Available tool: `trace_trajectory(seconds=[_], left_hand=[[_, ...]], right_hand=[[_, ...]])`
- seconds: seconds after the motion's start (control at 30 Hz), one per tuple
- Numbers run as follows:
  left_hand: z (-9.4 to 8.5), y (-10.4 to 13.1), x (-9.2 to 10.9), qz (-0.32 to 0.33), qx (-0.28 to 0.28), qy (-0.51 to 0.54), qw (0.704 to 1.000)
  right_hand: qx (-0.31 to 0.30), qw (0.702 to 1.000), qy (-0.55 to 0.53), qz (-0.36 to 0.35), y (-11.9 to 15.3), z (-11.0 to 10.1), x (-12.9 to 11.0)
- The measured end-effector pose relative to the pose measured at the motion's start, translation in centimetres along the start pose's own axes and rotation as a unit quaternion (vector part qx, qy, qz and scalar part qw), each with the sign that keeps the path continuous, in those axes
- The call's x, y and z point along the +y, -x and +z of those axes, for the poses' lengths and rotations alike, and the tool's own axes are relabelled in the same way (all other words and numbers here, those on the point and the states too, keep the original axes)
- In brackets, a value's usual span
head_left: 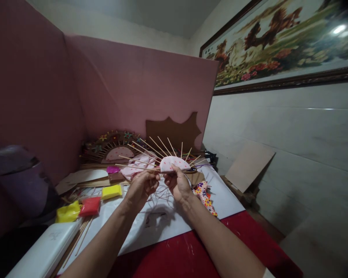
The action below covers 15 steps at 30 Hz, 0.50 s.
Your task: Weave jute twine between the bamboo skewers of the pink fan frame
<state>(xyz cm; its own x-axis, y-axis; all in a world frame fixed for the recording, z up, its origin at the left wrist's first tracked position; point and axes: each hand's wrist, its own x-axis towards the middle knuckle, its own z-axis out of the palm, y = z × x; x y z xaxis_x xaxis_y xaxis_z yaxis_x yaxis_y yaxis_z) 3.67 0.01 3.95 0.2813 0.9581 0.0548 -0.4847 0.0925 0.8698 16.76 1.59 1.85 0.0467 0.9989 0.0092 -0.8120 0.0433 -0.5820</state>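
In front of me is a half-round piece covered in pale pink cloth with red spots (174,163), with several thin wooden sticks (153,146) fanning out from its curved edge. My right hand (178,184) grips its lower edge, the thumb lying on the cloth face. Close by on the left, my left hand (144,187) is closed, its fingertips together at the piece's left corner, just under the lowest stick. What those fingertips pinch is too small to make out. Loose thin cords (162,193) lie on the white sheet beneath both hands.
Behind stands a similar decorated fan (118,153); spotted pink cloth (137,166) lies before it. Yellow (111,192) and red packets (89,206), a white box (46,251) and loose sticks are at left. Flower-print fabric (204,197) lies right. Cut brown cardboard (174,133) leans behind.
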Motion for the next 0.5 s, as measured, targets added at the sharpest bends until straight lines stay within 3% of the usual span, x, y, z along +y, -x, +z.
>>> trace_trajectory(seconds=[0.2, 0.37, 0.5], left_hand=[[-0.1, -0.3, -0.2, 0.036, -0.005, -0.027, 0.999], [-0.5, -0.7, -0.6, 0.072, 0.053, -0.046, 0.995], [-0.8, -0.7, -0.5, 0.07, 0.061, -0.025, 0.995]], right_hand=[[-0.032, 0.998, 0.057, -0.006, 0.6, 0.5, 0.1], [-0.058, 0.996, 0.057, -0.023, 1.1, 1.0, 0.2], [-0.093, 0.994, 0.048, -0.008, 1.3, 1.0, 0.2]])
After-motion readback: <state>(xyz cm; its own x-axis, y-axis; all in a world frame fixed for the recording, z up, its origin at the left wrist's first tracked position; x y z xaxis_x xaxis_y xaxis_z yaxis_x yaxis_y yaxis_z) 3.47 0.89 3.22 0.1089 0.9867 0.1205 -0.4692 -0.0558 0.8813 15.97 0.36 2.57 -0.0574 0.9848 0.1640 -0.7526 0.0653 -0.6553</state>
